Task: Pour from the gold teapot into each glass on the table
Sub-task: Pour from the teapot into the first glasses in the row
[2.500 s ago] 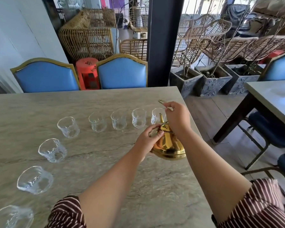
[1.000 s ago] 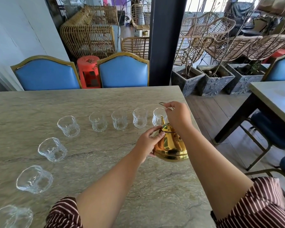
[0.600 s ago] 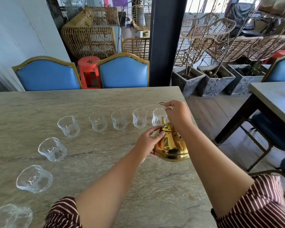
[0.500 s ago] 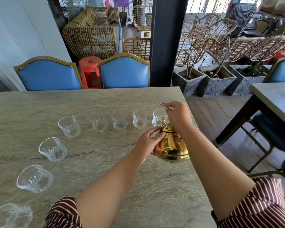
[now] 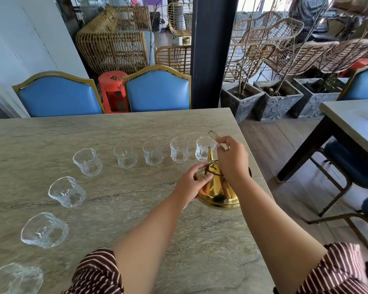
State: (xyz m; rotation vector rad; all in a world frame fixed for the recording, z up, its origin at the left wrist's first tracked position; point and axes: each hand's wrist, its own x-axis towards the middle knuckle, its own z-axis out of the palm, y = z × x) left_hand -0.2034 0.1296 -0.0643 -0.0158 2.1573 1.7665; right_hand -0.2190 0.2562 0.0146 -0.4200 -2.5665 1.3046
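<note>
Gold teapot [image 5: 218, 190] — both hands closed round.

a stone-patterned table [image 5: 94, 134] fills the foreground. behind it stand two blue chairs [image 5: 157, 92] with gold frames, a red stool [image 5: 113, 90], a dark pillar [image 5: 212, 49], stacked wicker chairs [image 5: 115, 45], grey planters [image 5: 276, 98] and a wood-plank floor [image 5: 274, 145] in daylight.

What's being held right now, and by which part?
The teapot: right hand grips its wire handle, left hand steadies the lid.
</note>
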